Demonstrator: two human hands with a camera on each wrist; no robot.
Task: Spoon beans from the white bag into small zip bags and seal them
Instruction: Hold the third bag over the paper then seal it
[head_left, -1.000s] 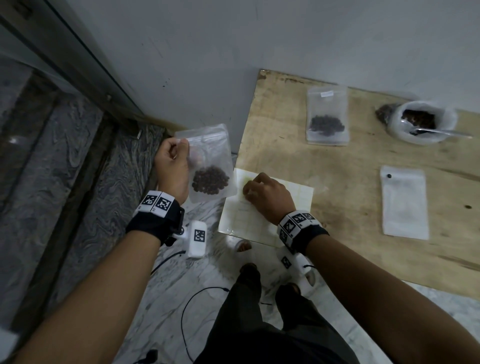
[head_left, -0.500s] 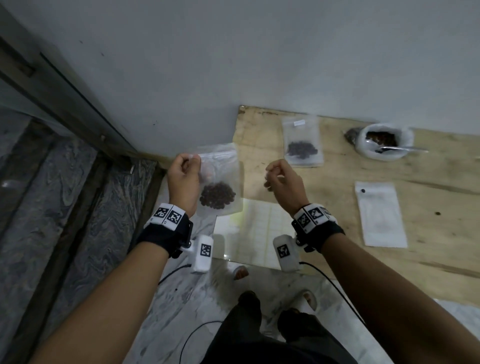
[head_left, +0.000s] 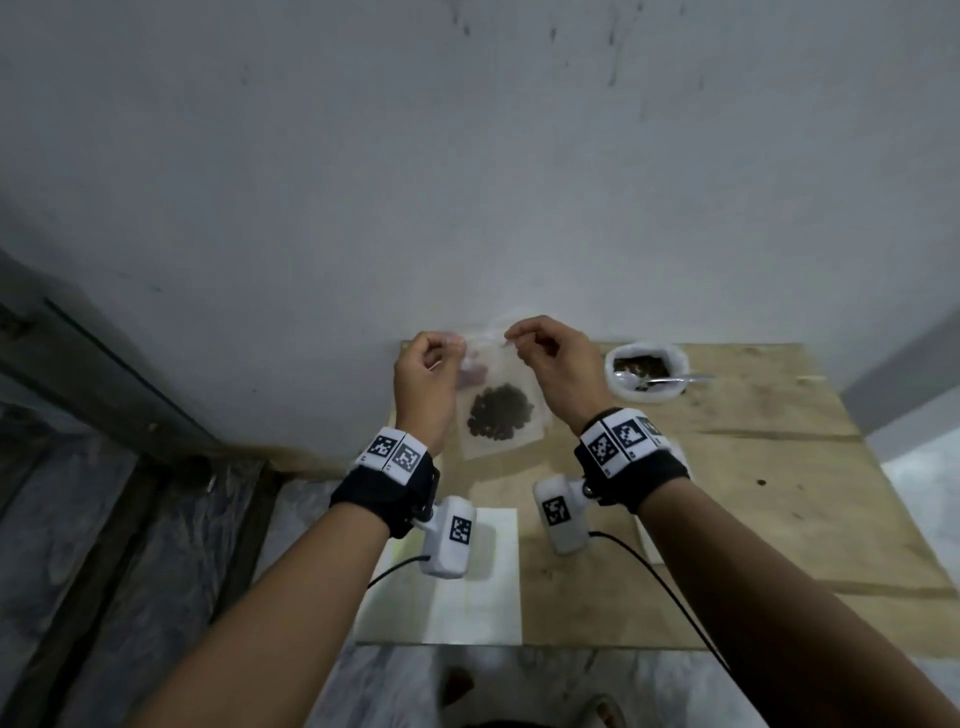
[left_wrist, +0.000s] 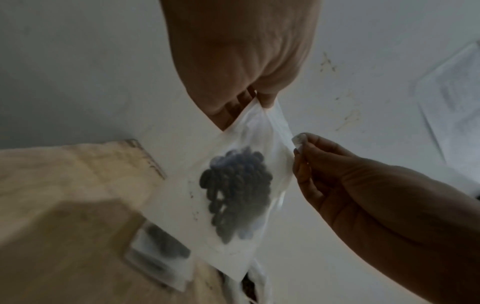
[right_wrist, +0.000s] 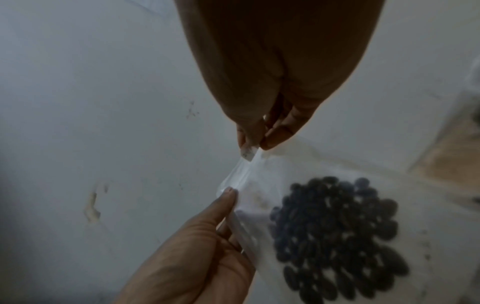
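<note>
The left hand (head_left: 423, 376) and right hand (head_left: 558, 364) each pinched a top corner of the small clear zip bag of dark beans (head_left: 498, 413), held up above the wooden desk (head_left: 779, 493). Sealing was under way; next, the fingers should probably press along the strip.

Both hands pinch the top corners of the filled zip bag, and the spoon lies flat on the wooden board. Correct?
Not quite: the head view shows the spoon resting in the white bag, not on the board. Left hand and right hand do pinch the zip bag.
</note>
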